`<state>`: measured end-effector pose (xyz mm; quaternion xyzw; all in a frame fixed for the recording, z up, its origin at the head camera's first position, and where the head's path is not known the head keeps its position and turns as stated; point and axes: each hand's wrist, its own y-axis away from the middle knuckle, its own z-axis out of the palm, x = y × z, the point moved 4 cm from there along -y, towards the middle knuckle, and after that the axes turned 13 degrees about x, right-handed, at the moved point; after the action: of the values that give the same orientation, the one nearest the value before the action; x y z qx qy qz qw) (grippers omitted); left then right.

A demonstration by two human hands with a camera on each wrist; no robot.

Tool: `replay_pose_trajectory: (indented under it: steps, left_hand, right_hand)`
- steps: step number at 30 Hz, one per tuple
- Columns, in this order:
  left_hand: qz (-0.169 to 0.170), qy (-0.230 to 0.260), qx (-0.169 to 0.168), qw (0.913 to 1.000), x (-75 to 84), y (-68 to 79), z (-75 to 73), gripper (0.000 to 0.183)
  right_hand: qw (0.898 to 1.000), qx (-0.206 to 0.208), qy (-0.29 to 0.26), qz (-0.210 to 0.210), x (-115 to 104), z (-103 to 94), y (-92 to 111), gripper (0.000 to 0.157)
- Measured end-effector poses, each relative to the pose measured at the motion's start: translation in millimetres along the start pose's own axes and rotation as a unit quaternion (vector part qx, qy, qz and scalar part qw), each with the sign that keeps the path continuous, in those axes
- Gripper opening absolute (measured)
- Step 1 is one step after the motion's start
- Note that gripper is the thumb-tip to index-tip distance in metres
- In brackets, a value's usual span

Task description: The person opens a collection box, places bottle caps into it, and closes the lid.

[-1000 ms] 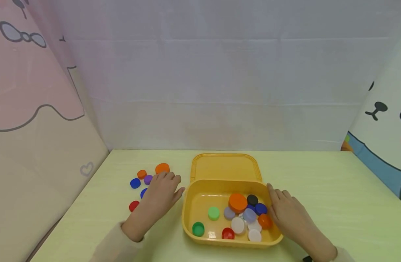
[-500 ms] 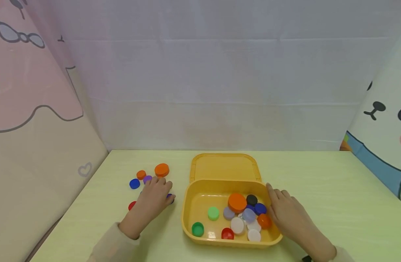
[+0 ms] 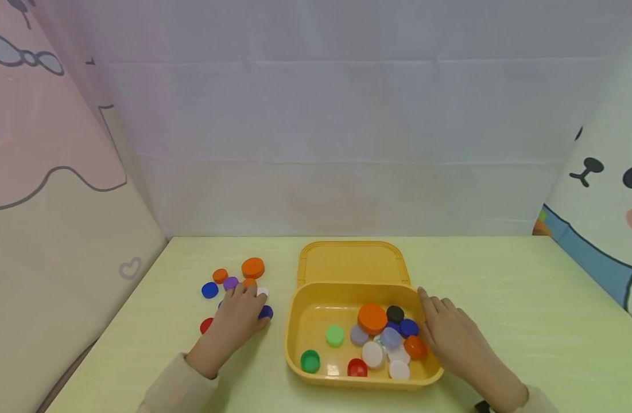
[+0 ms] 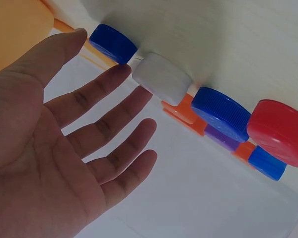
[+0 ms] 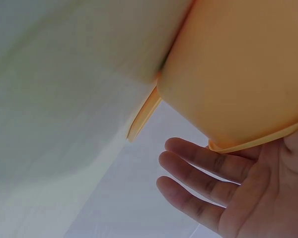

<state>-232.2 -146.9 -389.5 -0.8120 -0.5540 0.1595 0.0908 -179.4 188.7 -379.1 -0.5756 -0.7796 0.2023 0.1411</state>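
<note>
lying by the left hand, fingers apart, the white cap, likely light, is best pinched at its sides.

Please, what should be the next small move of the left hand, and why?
Probably the left hand should pinch the nearest blue cap: it lies close to the thumb and index finger, the hand holds nothing, and the box beside the right hand contains other caps.

A plain pale cloth is hanging behind the light table; a pink-and-beige printed sheet is covering the left side, a cartoon-animal sheet the right.
</note>
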Motion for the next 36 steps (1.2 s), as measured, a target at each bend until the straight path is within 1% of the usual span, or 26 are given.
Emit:
replay_pose_trajectory:
  steps: [5,11,18,21,23,26,29,32,36]
  left_hand:
    - [0.001,0.003,-0.004,1.0000,-0.2,0.9,3.8,0.043]
    - [-0.006,0.013,-0.008,0.9999,0.3,1.5,6.9,0.046]
    - [-0.004,0.004,0.000,1.0000,1.7,-0.6,2.4,0.045]
    - [0.005,-0.004,0.015,0.9999,3.2,-2.1,-2.8,0.042]
    - [0.012,-0.008,0.031,0.9994,4.3,-2.9,-7.2,0.039]
    - [0.022,-0.010,0.061,0.9979,7.0,-4.1,-16.0,0.038]
    - [0.025,-0.015,0.079,0.9964,10.4,-6.7,-25.2,0.037]
    - [0.023,-0.013,0.085,0.9960,15.2,-10.7,-34.7,0.036]
    - [0.013,0.006,0.078,0.9969,24.1,-16.4,-46.4,0.035]
  right_hand:
    - [1.000,-0.002,-0.002,0.001,0.1,0.7,-0.3,0.051]
    - [1.000,-0.008,-0.004,0.004,0.4,2.0,-0.9,0.052]
    - [1.000,-0.013,-0.008,0.004,1.3,2.3,-0.6,0.053]
    - [1.000,-0.015,-0.008,0.006,1.5,2.6,-0.9,0.053]
    - [1.000,-0.017,-0.008,0.008,1.5,2.8,-1.3,0.053]
    - [1.000,-0.015,-0.007,0.007,1.1,3.0,-1.4,0.053]
    - [1.000,-0.008,-0.007,0.004,0.9,2.8,-0.9,0.052]
    - [1.000,-0.004,-0.007,0.002,0.7,2.4,-0.4,0.051]
    - [1.000,-0.006,-0.010,0.005,0.9,2.7,-0.4,0.052]
